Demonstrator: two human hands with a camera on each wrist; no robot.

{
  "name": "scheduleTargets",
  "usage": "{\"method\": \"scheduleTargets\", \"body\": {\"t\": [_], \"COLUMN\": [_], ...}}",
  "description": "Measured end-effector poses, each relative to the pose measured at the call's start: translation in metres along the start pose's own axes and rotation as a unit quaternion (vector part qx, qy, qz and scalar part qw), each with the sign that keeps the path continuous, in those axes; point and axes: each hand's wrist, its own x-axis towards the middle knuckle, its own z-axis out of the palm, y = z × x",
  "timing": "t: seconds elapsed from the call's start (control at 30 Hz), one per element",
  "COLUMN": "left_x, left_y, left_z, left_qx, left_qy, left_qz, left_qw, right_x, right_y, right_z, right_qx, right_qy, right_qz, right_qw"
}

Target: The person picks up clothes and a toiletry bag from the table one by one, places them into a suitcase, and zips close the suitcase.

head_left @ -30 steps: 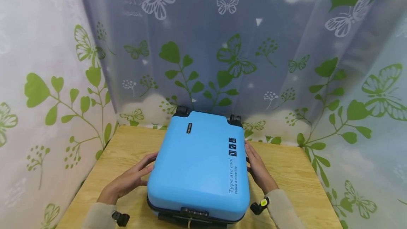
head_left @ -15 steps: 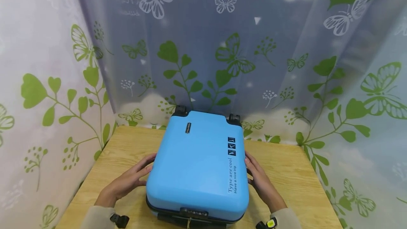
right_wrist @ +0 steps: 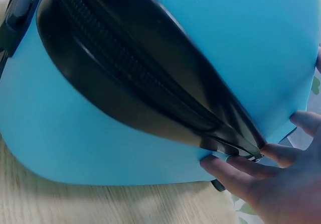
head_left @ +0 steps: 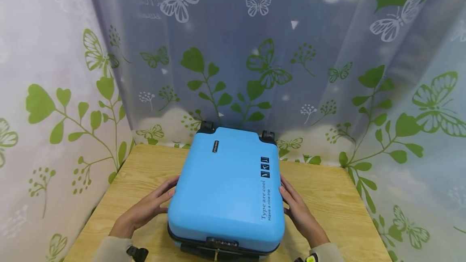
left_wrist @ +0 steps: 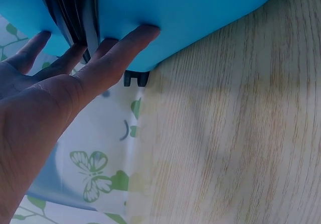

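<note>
A light blue hard-shell suitcase (head_left: 225,181) lies flat on the wooden table, its wheels (head_left: 268,136) toward the back. My left hand (head_left: 153,201) is at its left side; in the left wrist view its spread fingers (left_wrist: 115,58) touch the blue shell and the black seam. My right hand (head_left: 300,213) is at the opposite side. In the right wrist view its fingertips (right_wrist: 220,169) rest on the shell around the lower end of the black zipper band (right_wrist: 130,68), close to a small shiny zipper pull (right_wrist: 257,158). A combination lock (head_left: 222,242) sits on the near edge.
The wooden table (head_left: 327,197) extends on both sides of the suitcase. A curtain (head_left: 233,51) printed with butterflies and leaves hangs right behind it and along both sides. Each wrist wears a small black camera, the left one (head_left: 137,252) showing near the bottom edge.
My right hand has slid along the suitcase's side toward the near end. The left hand stays at the left side, and the suitcase has kept its place.
</note>
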Motion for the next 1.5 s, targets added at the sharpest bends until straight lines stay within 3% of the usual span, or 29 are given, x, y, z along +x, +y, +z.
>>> {"method": "scheduleTargets", "body": {"t": [1.5], "left_x": [-0.002], "left_y": [0.001], "left_z": [0.011], "left_qx": [-0.004], "left_qy": [0.03], "left_qz": [-0.007], "left_qw": [0.9995], "right_x": [0.009], "right_y": [-0.001], "right_z": [-0.001], "right_qx": [-0.016], "right_qy": [-0.001], "right_qz": [-0.002], "right_qw": [1.0]}}
